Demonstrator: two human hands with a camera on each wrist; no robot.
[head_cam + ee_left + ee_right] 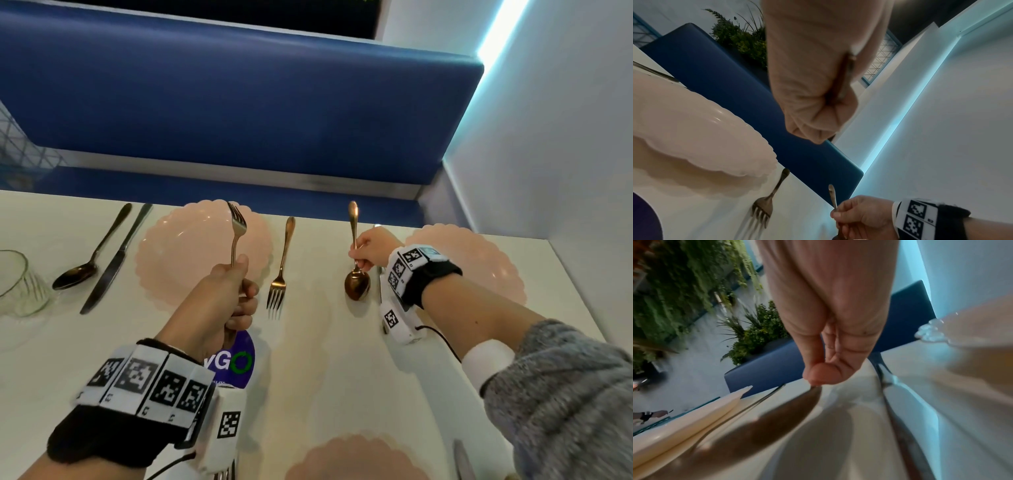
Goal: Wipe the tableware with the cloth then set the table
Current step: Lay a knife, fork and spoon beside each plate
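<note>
Right hand point(371, 247) pinches the copper spoon point(356, 274) mid-handle, bowl apparently touching the tabletop point(342, 377) beside the right pink plate point(486, 274). Lay it parallel to the knife. Left hand point(219, 298) grips an upright fork point(236, 233).

White and green letters "VGO" on a purple round sticker point(236, 363) on the table point(342, 359).

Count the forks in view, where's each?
2 clear forks: one held upright in the left hand, fork over the far left plate; another fork lying flat on the table beside that plate. Tines at the bottom edge may be a third.
</note>
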